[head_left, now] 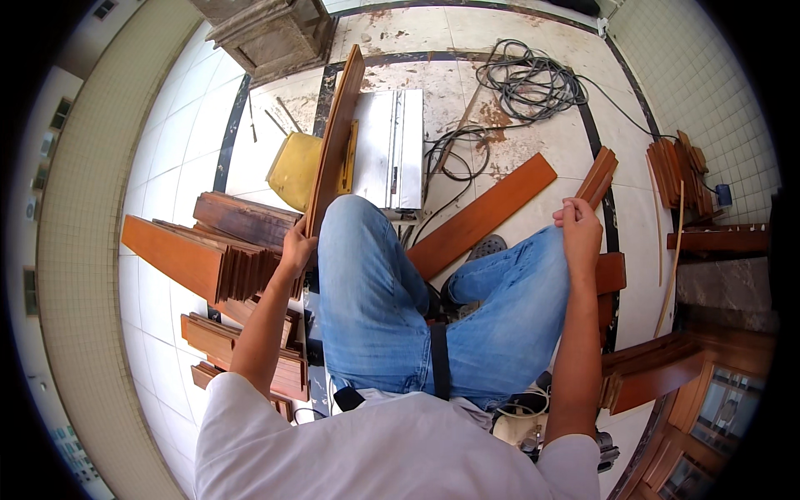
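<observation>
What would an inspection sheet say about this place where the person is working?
Surface: pale tiled floor, dark strips, brown dirt.
Job's things: long brown board along the left side of a silver machine.
Clutter: loose board, board stacks on both sides, yellow piece.
Hands: left hand on the long board's near end; right hand by the right knee, holding nothing clearly seen.
Cables: black cable, coiled.
Surroundings: stone pillar, tiled wall.

The left hand [297, 247] and knee [354, 237] partly hide the held plank [337, 129]
</observation>
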`<state>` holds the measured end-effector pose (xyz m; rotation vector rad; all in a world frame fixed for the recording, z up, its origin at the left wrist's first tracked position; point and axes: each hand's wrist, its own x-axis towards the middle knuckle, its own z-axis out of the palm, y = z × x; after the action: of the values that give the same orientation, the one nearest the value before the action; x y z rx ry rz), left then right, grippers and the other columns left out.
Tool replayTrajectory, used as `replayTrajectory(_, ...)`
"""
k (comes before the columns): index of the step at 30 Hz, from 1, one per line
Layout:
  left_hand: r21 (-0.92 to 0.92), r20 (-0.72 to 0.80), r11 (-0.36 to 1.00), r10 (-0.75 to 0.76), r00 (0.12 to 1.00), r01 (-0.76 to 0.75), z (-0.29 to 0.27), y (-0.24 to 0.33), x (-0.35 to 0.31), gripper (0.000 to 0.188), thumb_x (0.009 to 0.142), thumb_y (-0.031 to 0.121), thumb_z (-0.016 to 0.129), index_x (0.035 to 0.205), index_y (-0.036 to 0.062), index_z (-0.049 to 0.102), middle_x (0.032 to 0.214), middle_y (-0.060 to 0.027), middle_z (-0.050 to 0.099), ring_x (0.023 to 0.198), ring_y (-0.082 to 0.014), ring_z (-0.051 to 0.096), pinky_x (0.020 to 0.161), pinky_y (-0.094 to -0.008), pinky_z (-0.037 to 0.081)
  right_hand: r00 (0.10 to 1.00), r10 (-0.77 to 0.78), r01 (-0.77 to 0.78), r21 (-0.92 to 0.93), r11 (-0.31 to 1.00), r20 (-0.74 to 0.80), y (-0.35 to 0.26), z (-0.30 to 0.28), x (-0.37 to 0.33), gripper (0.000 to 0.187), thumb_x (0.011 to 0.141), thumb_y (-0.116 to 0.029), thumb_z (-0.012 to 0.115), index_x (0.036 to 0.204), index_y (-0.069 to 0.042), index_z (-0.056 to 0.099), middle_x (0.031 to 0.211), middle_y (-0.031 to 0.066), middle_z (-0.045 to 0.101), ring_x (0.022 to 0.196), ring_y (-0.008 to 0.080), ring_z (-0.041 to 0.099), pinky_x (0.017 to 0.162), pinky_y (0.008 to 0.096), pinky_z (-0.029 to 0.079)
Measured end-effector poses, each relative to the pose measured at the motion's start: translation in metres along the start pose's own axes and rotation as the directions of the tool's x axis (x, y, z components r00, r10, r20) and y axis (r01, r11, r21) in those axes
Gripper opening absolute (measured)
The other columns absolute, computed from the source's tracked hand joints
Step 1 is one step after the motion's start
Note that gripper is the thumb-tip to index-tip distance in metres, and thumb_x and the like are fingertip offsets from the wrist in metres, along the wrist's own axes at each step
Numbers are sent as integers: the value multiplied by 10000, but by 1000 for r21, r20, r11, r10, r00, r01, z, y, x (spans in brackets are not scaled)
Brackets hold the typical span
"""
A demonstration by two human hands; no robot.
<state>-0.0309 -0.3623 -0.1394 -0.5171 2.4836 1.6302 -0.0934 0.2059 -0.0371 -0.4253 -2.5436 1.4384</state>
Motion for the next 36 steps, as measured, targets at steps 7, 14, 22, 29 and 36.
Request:
replayTrajectory(7, -82, -17, 997, 6, 1000, -7, 5, 4, -29, 811, 782, -132, 530, 1570, 50, 476, 1123, -70, 707, 890, -105, 628, 820, -244, 530, 1000, -21, 21, 32, 999, 11, -3, 2, 1, 271, 1041, -204, 579, 1099, 20, 719, 836, 102, 754, 728, 155, 704, 705, 298, 558)
replayTrajectory(14, -66, 34, 998, -2, 999, 4, -7, -21, -64, 786, 803, -148, 543, 1569, 3, 447, 1222, -66, 681, 958, -119, 658, 861, -252, 540, 1000, -5, 5, -20, 1000, -19, -4, 0, -4, 272, 1040, -198, 577, 1104, 25, 720, 840, 107, 759, 742, 163, 714, 714, 300, 561)
replayTrajectory(22, -28, 17, 992, -123, 992, 124, -14, -20, -118, 845, 756, -40, 591, 1585, 11, 435, 1059, -63, 692, 678, -72, 548, 657, -220, 482, 1000, -26, 26, -32, 999, -12, -2, -2, -5, 271, 1041, -198, 579, 1101, 30, 712, 838, 104, 756, 737, 156, 707, 713, 297, 562)
replayTrajectory(29, 13, -8, 997, -78, 997, 78, -12, -31, -128, 827, 790, -88, 539, 1595, 60, 424, 828, -33, 625, 539, -86, 517, 496, -251, 431, 998, -54, 54, -24, 998, -10, -1, 3, -4, 260, 1038, -196, 584, 1085, 22, 719, 827, 100, 753, 724, 155, 707, 700, 296, 560)
replayTrajectory(36, 38, -3, 999, -35, 999, 35, -14, -23, -131, 843, 797, -106, 537, 1612, 63, 399, 936, -86, 667, 539, -106, 561, 450, -262, 453, 998, -47, 45, -56, 997, -31, -5, 1, -9, 260, 1037, -197, 589, 1089, 22, 719, 831, 110, 761, 725, 166, 722, 714, 307, 575)
